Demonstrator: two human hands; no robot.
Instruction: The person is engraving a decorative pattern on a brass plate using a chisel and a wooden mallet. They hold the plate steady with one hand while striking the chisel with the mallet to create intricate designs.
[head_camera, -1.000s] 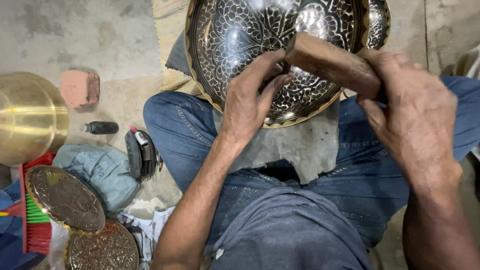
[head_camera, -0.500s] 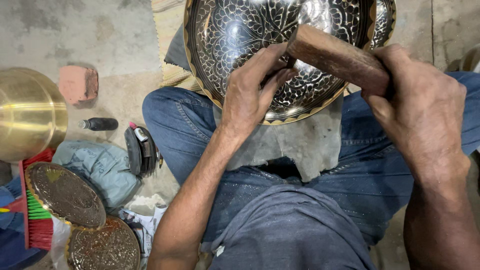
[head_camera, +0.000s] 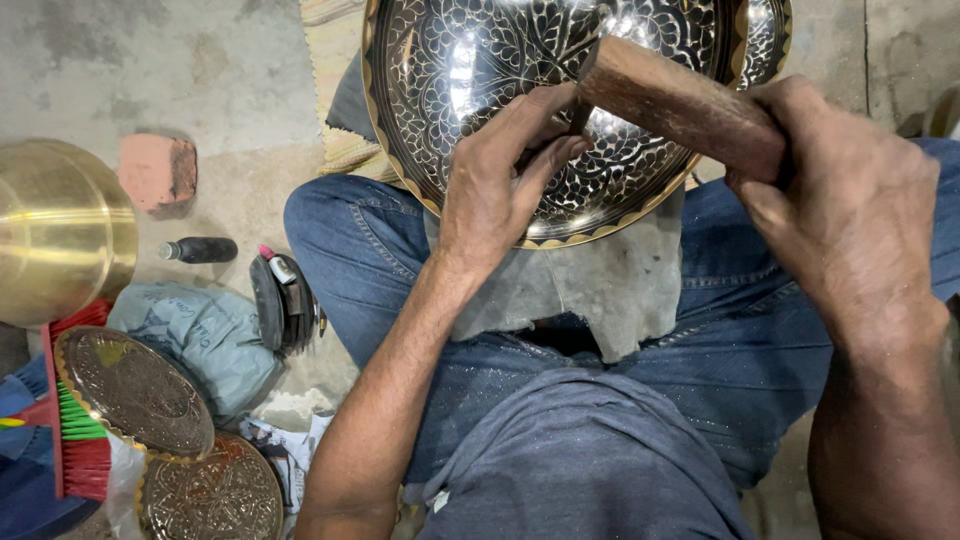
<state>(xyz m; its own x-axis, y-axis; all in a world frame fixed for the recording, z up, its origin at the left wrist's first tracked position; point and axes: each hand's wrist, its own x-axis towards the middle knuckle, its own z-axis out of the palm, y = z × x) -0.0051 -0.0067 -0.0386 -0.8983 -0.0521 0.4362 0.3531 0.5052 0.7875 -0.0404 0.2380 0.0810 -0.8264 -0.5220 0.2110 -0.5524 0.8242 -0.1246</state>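
Note:
A large black engraved metal bowl (head_camera: 470, 70) with a brass rim rests on my lap over a grey cloth (head_camera: 590, 290). My left hand (head_camera: 500, 180) rests on the bowl's inner surface, fingers pinched around a small tool that is mostly hidden. My right hand (head_camera: 850, 210) grips the handle of a wooden mallet (head_camera: 670, 100), whose head sits against the top of the tool above the bowl.
On the floor to the left lie a plain brass bowl (head_camera: 55, 230), a brick piece (head_camera: 158, 172), a small dark bottle (head_camera: 200, 250), a grey sack (head_camera: 195, 335), two engraved brass plates (head_camera: 135, 390) and a red basket (head_camera: 75, 440).
The mallet head has shifted slightly over the tool between frames. The left hand stays in the same spot on the bowl.

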